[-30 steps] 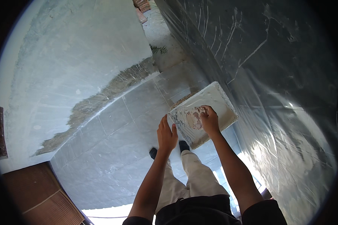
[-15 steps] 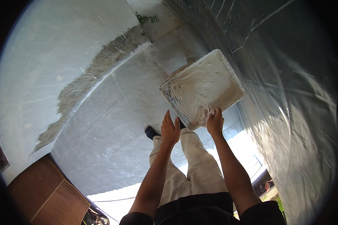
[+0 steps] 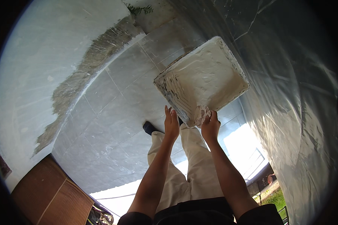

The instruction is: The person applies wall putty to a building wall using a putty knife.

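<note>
A square tray [image 3: 214,69], coated in whitish plaster-like material, lies ahead of me, its near corner pointing toward my legs. My right hand [image 3: 210,126] is closed on a flat, white-smeared piece [image 3: 201,114] with darker patches, at the tray's near corner. The piece's exact kind is hidden by the smears. Beside the tray's near left edge is my left hand [image 3: 171,125], fingers stretched out and pointing away from me. Whether it touches the rim I cannot tell. Ridged streaks [image 3: 173,88] run through the coating along the left side.
Grey tiled floor [image 3: 112,108] spreads under my feet, a dark sock [image 3: 149,128] showing. On the left stands a pale wall [image 3: 37,75] with a bare rough strip [image 3: 84,67] along its base. Shiny plastic sheeting [image 3: 281,108] hangs at right. A brown corrugated panel [image 3: 60,198] is lower left.
The tray looks larger and reaches farther up and to both sides. My right hand and the smeared piece have shifted slightly left, toward the near corner. My left hand stays beside the tray.
</note>
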Tool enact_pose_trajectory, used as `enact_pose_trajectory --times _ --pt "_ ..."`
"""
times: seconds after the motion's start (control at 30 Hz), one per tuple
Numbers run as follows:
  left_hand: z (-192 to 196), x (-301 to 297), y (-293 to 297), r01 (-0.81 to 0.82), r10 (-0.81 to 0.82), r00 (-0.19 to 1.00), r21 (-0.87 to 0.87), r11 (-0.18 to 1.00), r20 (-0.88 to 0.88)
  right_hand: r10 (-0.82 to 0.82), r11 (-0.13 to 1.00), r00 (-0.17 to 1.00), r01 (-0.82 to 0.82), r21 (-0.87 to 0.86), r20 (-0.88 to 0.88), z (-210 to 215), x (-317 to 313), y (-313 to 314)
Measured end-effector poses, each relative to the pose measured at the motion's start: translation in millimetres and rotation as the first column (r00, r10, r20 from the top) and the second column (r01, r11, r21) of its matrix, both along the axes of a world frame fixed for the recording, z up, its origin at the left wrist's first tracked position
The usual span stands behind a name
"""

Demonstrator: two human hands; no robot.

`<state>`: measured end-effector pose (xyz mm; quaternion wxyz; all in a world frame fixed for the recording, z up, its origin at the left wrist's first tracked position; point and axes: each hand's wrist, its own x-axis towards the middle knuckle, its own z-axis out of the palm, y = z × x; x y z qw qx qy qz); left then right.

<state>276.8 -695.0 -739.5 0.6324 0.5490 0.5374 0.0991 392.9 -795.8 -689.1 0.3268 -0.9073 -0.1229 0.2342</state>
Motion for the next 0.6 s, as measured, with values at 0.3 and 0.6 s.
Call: enact_pose_trajectory --times 0.3,0.6 --pt "3 7 0 -0.024 0.024 1.0 -0.029 0.999 0.002 -0.029 0.999 0.998 0.028 0.018 0.048 -5 -2 -2" --pt "7 11 0 -0.045 0.047 0.998 -0.046 0.998 0.03 -0.075 0.997 0.995 0.075 0.009 0.06 -15 1 15"
